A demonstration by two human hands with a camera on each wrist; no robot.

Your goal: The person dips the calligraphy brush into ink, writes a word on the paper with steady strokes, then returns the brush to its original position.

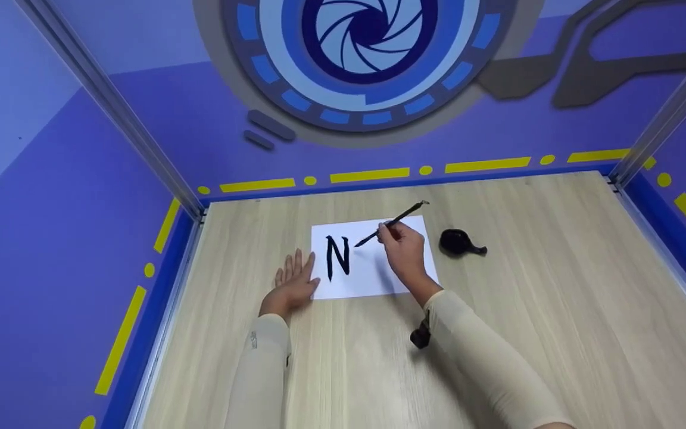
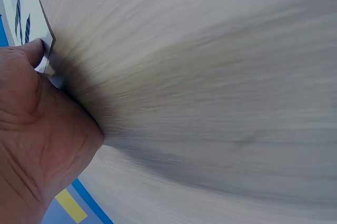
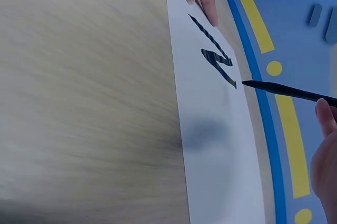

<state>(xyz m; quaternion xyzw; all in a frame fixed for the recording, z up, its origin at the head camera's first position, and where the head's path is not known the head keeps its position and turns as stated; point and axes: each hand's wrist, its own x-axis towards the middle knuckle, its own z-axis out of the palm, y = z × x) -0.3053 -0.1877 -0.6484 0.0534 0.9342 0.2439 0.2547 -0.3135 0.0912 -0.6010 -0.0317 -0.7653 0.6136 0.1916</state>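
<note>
A white sheet of paper [image 1: 367, 283] lies on the wooden table, bearing a black brush-painted letter N [image 1: 338, 256] on its left half. My right hand [image 1: 404, 250] pinches a dark writing brush [image 1: 405, 213] between thumb and fingers, over the sheet. The brush tip [image 3: 247, 83] points down and left, just right of the letter; whether it touches the paper I cannot tell. With fingers spread, my left hand [image 1: 293, 283] rests at the sheet's left edge. In the left wrist view its thumb [image 2: 35, 51] lies on the paper's edge.
A small black ink dish [image 1: 455, 243] with a short handle stands right of the paper. Blue-purple panels [image 1: 140, 119] with yellow marks wall the table at the back and both sides. A dark device [image 1: 420, 336] is strapped near the right wrist.
</note>
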